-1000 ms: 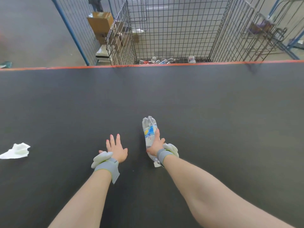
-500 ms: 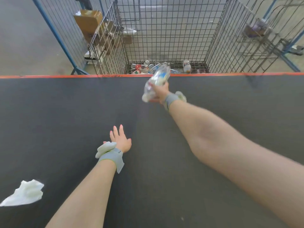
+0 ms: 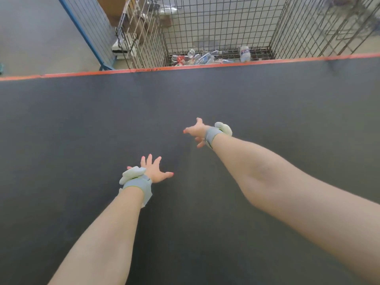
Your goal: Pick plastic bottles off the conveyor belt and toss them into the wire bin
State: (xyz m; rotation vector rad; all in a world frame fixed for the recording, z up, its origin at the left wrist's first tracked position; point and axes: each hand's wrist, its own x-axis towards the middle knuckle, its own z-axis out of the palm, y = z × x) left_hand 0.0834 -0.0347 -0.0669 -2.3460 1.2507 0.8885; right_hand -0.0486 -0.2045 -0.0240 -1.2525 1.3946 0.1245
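Note:
My right hand (image 3: 197, 131) is stretched out over the dark conveyor belt (image 3: 82, 124), fingers spread and holding nothing. My left hand (image 3: 154, 169) hovers lower and nearer to me, fingers also spread and empty. Both wrists wear grey bands with pale pads. Beyond the belt's orange far edge stands the wire bin (image 3: 222, 23), and several clear plastic bottles (image 3: 203, 58) lie on its floor, one of them upright (image 3: 244, 53) at the right. No bottle lies on the visible belt.
An orange strip (image 3: 86, 73) runs along the belt's far edge. A blue-framed mesh panel (image 3: 90, 33) stands left of the bin, with cardboard boxes (image 3: 115, 9) behind it. More wire racks (image 3: 349, 23) stand at the back right. Grey concrete floor (image 3: 35, 36) lies beyond.
My right hand carried the bottle from the belt toward the bin and let it go; it is now empty. The white crumpled scrap at the left has left the view.

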